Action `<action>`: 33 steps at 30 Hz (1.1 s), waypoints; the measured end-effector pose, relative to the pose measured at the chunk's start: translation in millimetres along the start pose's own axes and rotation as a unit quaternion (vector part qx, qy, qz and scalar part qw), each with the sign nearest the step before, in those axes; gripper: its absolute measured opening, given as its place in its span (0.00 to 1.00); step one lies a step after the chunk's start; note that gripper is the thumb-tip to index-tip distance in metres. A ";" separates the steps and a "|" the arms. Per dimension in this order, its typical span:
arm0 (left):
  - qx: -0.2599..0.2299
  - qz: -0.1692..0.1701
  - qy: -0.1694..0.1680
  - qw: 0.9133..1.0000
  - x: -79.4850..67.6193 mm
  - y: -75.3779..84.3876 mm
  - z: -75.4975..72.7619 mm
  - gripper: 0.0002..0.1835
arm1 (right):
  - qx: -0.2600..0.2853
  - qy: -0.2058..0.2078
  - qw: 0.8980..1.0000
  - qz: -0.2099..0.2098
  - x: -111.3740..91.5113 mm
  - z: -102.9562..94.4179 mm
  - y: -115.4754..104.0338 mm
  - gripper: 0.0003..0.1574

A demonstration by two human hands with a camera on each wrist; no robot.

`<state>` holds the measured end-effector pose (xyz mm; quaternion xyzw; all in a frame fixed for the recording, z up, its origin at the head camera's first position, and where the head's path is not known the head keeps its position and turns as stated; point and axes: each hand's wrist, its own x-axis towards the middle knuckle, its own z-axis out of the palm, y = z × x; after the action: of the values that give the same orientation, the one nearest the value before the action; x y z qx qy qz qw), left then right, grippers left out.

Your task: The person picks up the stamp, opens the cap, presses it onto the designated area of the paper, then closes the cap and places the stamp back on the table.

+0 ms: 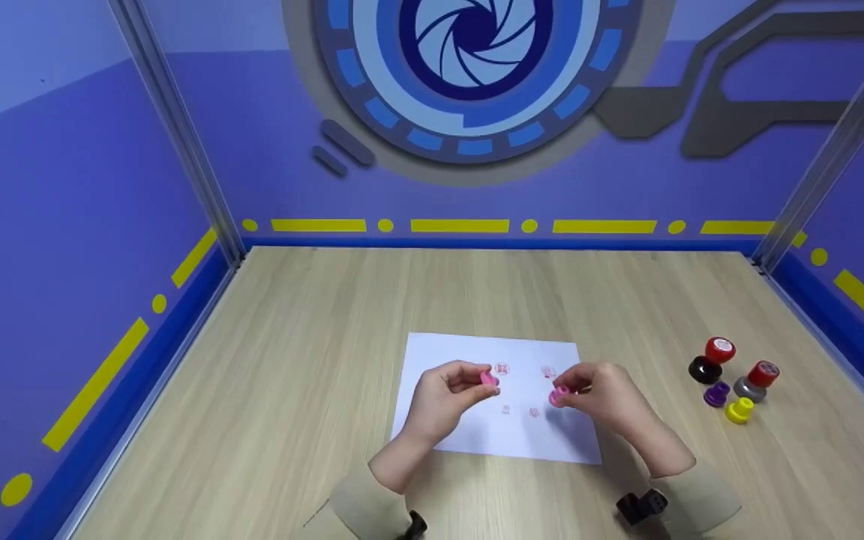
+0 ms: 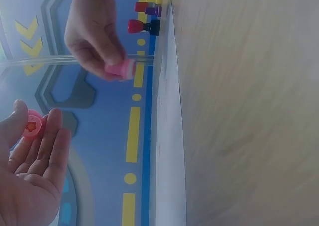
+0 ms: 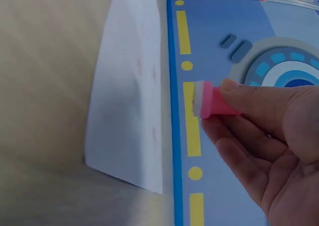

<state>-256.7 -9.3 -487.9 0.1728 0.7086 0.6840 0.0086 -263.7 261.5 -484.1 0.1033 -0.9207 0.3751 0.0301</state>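
Note:
Both hands are raised over a white sheet of paper (image 1: 469, 439) that bears several small red stamp prints (image 1: 502, 369). Between thumb and fingers, my left hand (image 1: 436, 405) pinches a small round pink cap (image 2: 33, 124), which shows a red flower on its face in the left wrist view. To the right, my right hand (image 1: 608, 394) grips a pink stamp (image 3: 219, 100) by its body. Its pale stamping end points down at the paper, apart from it. The two pink pieces are held a short way from each other.
On the right of the wooden table (image 1: 312, 322) stand a red-and-black stamp (image 1: 712, 360), a red-and-grey stamp (image 1: 757, 380), a small purple stamp (image 1: 717, 394) and a small yellow one (image 1: 739, 410). Blue-purple panels (image 1: 462, 202) wall the table at the back and sides.

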 end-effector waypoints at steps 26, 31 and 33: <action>0.028 0.000 0.005 1.000 -0.3 -0.7 -3.4 0.15 | -0.052 -0.032 0.997 0.038 2.2 14.8 9.4 0.09; 0.022 0.005 0.006 1.000 0.7 -1.4 -3.9 0.15 | -0.053 -0.027 0.997 0.045 3.1 16.4 9.0 0.11; 0.018 0.005 0.006 1.000 0.9 -2.0 -4.1 0.15 | -0.052 -0.026 0.997 0.047 3.1 17.1 9.4 0.11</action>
<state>-259.0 -13.1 -489.3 0.1719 0.7202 0.6721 -0.0020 -268.3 255.7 -502.4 0.0679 -0.9432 0.3252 -0.0059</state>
